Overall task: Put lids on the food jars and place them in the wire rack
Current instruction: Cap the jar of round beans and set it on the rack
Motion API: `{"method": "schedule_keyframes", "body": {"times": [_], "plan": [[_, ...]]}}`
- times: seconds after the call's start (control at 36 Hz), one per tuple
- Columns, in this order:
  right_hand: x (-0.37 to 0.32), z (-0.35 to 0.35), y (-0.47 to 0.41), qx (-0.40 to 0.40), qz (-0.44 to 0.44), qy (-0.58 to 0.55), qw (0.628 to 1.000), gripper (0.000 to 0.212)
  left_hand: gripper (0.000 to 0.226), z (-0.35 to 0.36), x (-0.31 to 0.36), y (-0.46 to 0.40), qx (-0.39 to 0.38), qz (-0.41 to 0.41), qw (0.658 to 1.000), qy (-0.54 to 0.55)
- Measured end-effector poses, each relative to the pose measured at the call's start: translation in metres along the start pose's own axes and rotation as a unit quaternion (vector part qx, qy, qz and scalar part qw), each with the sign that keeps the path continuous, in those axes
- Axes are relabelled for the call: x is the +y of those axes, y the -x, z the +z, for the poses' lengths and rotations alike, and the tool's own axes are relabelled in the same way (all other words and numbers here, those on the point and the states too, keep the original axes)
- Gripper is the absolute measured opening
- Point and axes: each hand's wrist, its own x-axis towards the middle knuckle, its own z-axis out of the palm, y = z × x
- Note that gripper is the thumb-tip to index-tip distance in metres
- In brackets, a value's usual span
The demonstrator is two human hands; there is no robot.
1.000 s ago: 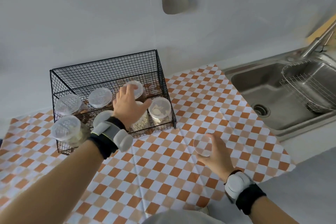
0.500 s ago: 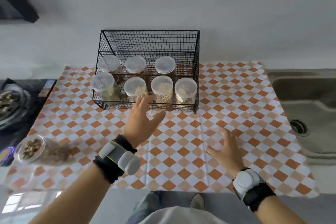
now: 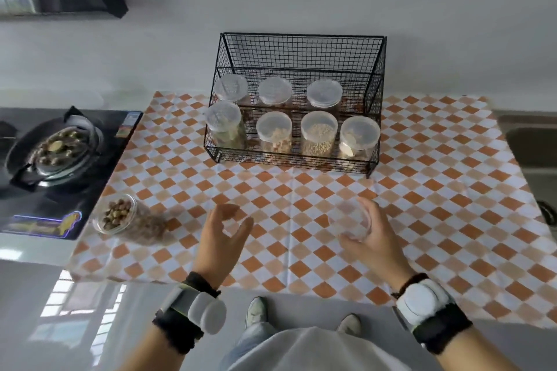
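Observation:
A black wire rack [image 3: 301, 48] stands at the back of the checked cloth with several lidded clear jars in two rows. One open jar [image 3: 126, 220] of brown round pieces stands without a lid at the cloth's left edge. My right hand [image 3: 373, 238] holds a clear round lid [image 3: 351, 221] in its curled fingers, above the cloth in front of the rack. My left hand [image 3: 221, 238] hovers over the cloth with relaxed fingers and holds nothing, to the right of the open jar.
A black stove top [image 3: 60, 190] with a lidded pan [image 3: 54, 150] lies to the left. The sink edge [image 3: 530, 141] shows at the far right. The orange and white checked cloth [image 3: 301, 190] covers the counter between them.
My left hand drew back from the rack to the cloth's front. My right hand still carries the lid. The view swung left, bringing the open jar and the stove into sight.

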Motion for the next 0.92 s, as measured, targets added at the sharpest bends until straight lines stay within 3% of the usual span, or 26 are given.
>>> {"method": "schedule_keyframes", "body": {"times": [0.17, 0.39, 0.5, 0.64, 0.81, 0.92], "plan": [[-0.035, 0.048, -0.004, 0.021, -0.036, 0.024, 0.999, 0.081, 0.021, -0.042, -0.078, -0.002, 0.002, -0.084, 0.996, 0.032], [-0.083, 0.115, -0.002, 0.004, -0.028, 0.017, 0.999, 0.077, 0.048, -0.104, -0.147, -0.02, 0.03, -0.121, 0.992, 0.035], [-0.099, 0.138, 0.0, -0.009, -0.024, 0.031, 0.999, 0.077, 0.05, -0.121, -0.162, -0.028, 0.048, -0.119, 0.99, 0.053], [-0.117, 0.168, 0.003, -0.023, -0.017, 0.05, 0.998, 0.075, 0.064, -0.139, -0.194, -0.042, 0.082, -0.174, 0.981, 0.027], [-0.131, 0.18, 0.005, -0.039, -0.022, 0.07, 0.996, 0.078, 0.12, -0.152, -0.208, -0.063, 0.079, -0.126, 0.987, 0.064], [-0.138, 0.181, 0.002, -0.052, -0.041, 0.096, 0.993, 0.079, 0.106, -0.155, -0.199, -0.073, 0.047, -0.071, 0.985, 0.147]]}}
